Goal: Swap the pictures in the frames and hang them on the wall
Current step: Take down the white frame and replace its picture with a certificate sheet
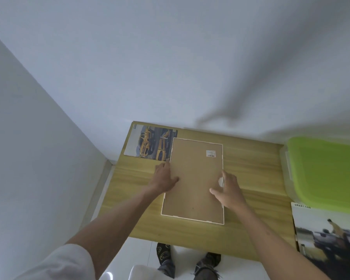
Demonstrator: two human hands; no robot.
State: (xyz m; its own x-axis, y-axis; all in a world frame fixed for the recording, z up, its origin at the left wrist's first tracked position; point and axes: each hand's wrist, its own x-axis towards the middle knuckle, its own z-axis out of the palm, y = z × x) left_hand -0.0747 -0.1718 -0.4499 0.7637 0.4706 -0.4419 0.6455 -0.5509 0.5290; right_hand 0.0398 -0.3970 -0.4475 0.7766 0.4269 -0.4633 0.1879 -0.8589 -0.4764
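While face-down on the table, frame meets both hands.

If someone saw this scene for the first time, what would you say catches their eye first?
Probably the picture frame lying face down mid-table, its brown backing up, with the left hand and right hand at its side edges. Next, the bright green bin lid at the table's right. A yellow car picture lies at the far left corner, another print at the near right.
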